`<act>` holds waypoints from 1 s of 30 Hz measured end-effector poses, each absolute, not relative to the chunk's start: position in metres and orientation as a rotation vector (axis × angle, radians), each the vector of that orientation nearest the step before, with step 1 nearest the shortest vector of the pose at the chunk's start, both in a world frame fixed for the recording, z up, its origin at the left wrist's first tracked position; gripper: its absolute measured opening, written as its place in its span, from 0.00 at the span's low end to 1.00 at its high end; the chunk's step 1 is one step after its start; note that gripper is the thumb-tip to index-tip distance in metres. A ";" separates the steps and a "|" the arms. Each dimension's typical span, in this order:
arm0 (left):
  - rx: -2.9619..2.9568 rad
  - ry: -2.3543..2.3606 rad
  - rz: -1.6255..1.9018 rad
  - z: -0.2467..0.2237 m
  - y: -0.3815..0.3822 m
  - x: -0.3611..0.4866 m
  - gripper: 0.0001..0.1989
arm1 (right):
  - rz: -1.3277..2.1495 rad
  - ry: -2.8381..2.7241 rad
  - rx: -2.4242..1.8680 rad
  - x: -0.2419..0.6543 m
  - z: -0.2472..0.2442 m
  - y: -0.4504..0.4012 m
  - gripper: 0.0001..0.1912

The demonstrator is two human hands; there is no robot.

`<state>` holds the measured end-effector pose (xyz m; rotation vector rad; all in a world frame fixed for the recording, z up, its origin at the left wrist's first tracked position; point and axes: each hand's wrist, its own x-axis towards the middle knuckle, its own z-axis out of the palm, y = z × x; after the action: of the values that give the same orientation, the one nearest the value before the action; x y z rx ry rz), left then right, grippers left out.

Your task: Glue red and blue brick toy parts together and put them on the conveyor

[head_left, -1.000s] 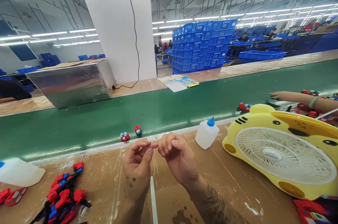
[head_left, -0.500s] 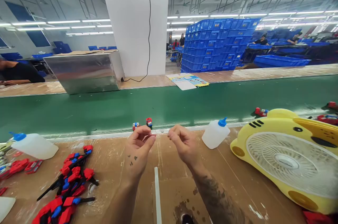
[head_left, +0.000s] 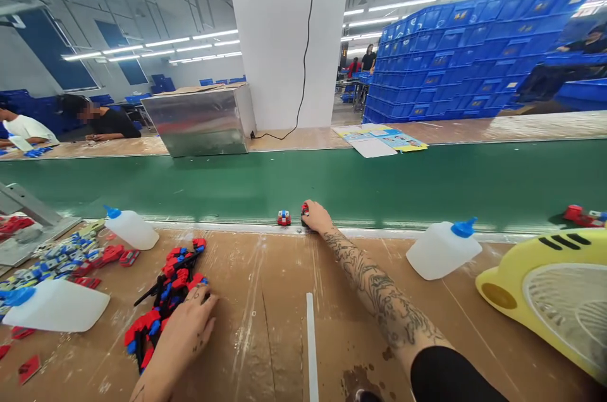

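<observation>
My right hand (head_left: pixel 317 217) reaches to the near edge of the green belt, its fingers closed round a small red and black toy part (head_left: pixel 305 208). Just left of it stands a similar red, white and blue toy part (head_left: pixel 284 218), untouched. Lower left, my left hand (head_left: pixel 196 310) lies at the right side of a pile of red, black and blue toy parts (head_left: pixel 175 279). Its fingers are loosely bent and apart, with nothing visibly held; some fingertips are hard to make out against the pile.
Squeeze bottles stand at right (head_left: pixel 443 251) and lie at left (head_left: pixel 133 229). Heaped small parts (head_left: pixel 57 260) are at far left, a yellow fan (head_left: pixel 516 256) at right. Beyond the green belt (head_left: pixel 237 184) are a metal box (head_left: pixel 199 121), stacked blue crates (head_left: pixel 455 60) and co-workers.
My hands have parted from in front of me: the right went forward to the toy part at the belt and closed on it, the left moved down-left to the pile. The view has turned left.
</observation>
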<state>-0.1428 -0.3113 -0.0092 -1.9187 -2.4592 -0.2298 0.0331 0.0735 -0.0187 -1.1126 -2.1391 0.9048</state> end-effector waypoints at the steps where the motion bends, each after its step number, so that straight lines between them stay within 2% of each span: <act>1: -1.962 -2.433 -0.175 -0.011 -0.315 -0.141 0.16 | 0.915 -2.137 -1.094 0.033 -0.017 0.076 0.18; 4: -1.997 -2.330 -0.152 -0.009 -0.321 -0.140 0.18 | 0.965 -2.124 -0.979 0.049 -0.010 0.073 0.14; 9: -1.828 -2.459 -0.029 0.004 -0.324 -0.155 0.22 | 1.175 -2.021 -0.840 0.122 -0.011 0.024 0.17; 10: -1.883 -2.510 0.023 0.006 -0.324 -0.156 0.22 | 1.273 -1.973 -0.838 0.140 -0.013 0.014 0.18; 13: -1.993 -2.552 0.044 0.008 -0.323 -0.152 0.20 | 1.844 -1.484 -0.823 0.191 -0.020 -0.010 0.24; 16: -2.104 -2.475 -0.083 0.005 -0.320 -0.136 0.17 | 2.076 -1.180 -0.816 0.225 -0.027 -0.031 0.30; 20: -2.369 -2.288 -0.301 0.004 -0.315 -0.106 0.21 | 2.191 -1.046 -0.790 0.240 -0.031 -0.061 0.31; 24: -2.667 -2.111 -0.342 0.008 -0.314 -0.078 0.23 | 2.202 -1.029 -0.747 0.239 -0.041 -0.073 0.30; 30: -2.161 -2.429 -0.390 0.005 -0.321 -0.055 0.20 | 2.159 -1.047 -0.633 0.241 -0.051 -0.070 0.28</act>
<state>-0.0546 -0.3209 0.0053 -2.1613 -2.4290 -0.3902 0.2409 -0.0700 -0.0507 -0.6328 -1.0469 2.1595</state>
